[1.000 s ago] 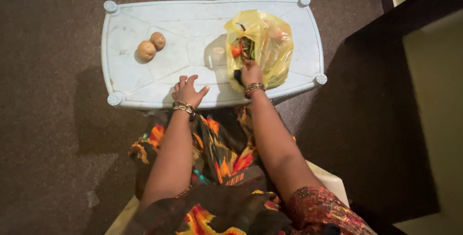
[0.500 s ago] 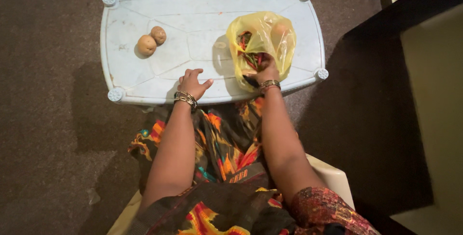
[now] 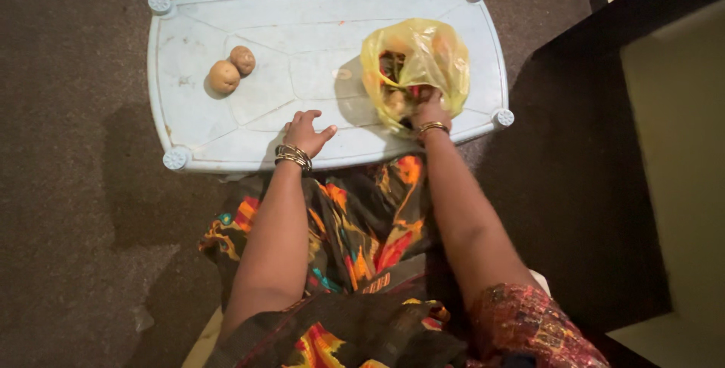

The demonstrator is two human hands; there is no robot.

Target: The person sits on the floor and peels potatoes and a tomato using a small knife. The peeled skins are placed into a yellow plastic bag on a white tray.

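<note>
The right hand (image 3: 430, 111) reaches into the yellow bag (image 3: 423, 58) near the table (image 3: 302, 13) edge, fingers hidden, grip unclear. The left hand (image 3: 306, 132) rests half-spread, empty, beside it. A tug could spill the vegetables.

Two round brown potatoes (image 3: 232, 70) lie touching each other on one pale blue plastic tabletop (image 3: 302, 28). One crumpled yellow translucent plastic bag (image 3: 423, 58) sits there too, holding red and green vegetables too jumbled to count. Four round leg sockets mark the tabletop's corners.
</note>
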